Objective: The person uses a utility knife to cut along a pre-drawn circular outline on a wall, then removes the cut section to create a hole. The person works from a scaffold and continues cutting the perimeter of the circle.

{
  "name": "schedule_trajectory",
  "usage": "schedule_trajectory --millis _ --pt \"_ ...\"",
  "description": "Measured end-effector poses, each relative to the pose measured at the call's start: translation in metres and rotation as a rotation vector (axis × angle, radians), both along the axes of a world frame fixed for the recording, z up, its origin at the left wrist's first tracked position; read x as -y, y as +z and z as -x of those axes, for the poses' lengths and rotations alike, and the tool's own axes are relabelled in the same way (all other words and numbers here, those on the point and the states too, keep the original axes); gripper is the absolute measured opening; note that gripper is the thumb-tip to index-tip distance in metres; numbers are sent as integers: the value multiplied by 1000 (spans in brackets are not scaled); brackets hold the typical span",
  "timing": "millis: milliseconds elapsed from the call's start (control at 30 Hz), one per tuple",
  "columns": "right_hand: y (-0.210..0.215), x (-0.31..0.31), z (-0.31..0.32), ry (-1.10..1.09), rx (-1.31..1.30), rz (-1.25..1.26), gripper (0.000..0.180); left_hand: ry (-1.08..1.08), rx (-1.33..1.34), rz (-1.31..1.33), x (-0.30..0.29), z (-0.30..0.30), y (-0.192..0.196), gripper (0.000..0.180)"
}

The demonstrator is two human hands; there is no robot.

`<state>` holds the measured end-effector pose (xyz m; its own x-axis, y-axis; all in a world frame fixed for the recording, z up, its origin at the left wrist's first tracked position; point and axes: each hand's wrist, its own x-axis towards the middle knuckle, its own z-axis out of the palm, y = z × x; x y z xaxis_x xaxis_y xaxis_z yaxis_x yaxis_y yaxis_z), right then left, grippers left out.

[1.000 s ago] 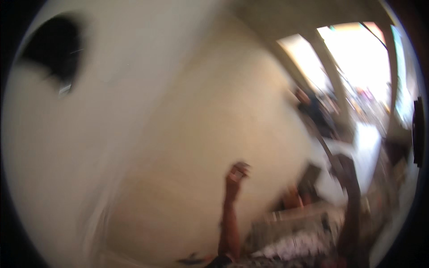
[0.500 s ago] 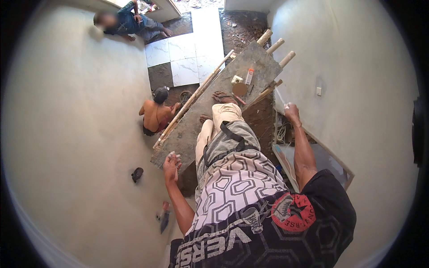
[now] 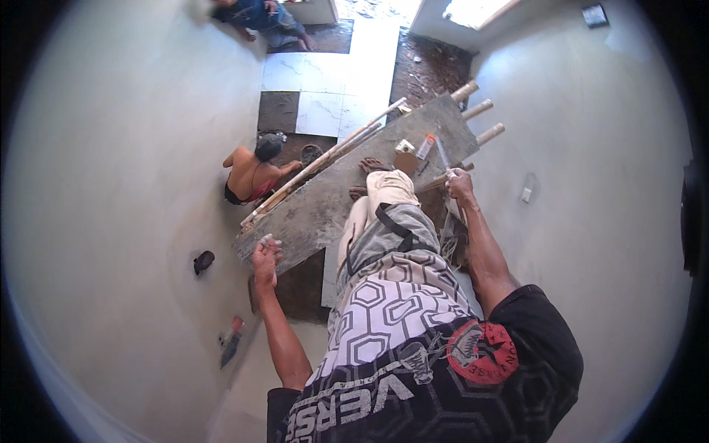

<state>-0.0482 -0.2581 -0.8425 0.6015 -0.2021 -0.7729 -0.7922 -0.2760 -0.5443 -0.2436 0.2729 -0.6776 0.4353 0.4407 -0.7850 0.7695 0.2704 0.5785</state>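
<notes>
My right hand (image 3: 459, 184) is closed round the lower end of a thin, pale, blade-like tool (image 3: 442, 153), which points up and away from me; its exact kind is hard to make out. My left hand (image 3: 267, 257) hangs over the near left end of the grey plank platform (image 3: 303, 225) with nothing in it. Its fingers are loosely bent and apart, with white smears on the tips. My bare feet (image 3: 375, 165) stand on the platform. Beyond them lie a round brown disc (image 3: 405, 162), a small whitish box (image 3: 404, 146) and an orange-and-white pack (image 3: 426, 146).
Bamboo poles (image 3: 325, 161) run along and under the platform. Below, a person (image 3: 255, 170) crouches with one hand at a dark bucket (image 3: 311, 153). Another person (image 3: 269, 18) is at the far left by white floor tiles (image 3: 321, 74). A red-handled tool (image 3: 232, 342) is at the left wall.
My view has shifted and turned slightly. My right hand has moved left with the pale tool, now over the platform's right edge. My left hand has moved a little left and up.
</notes>
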Motion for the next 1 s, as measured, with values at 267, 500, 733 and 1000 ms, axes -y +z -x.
schedule_trajectory --millis 267,500,733,1000 --pt "35 -162 -166 914 521 -198 26 -61 -181 -346 12 102 18 17" --pt "130 -364 -177 970 994 -607 19 441 76 -297 -2 154 -11 29" --pt "367 -488 -105 1274 851 -1356 14 594 63 -785 -36 182 126 27" --pt "473 -429 -108 1405 466 -1767 19 508 -25 -1556 103 73 311 28"
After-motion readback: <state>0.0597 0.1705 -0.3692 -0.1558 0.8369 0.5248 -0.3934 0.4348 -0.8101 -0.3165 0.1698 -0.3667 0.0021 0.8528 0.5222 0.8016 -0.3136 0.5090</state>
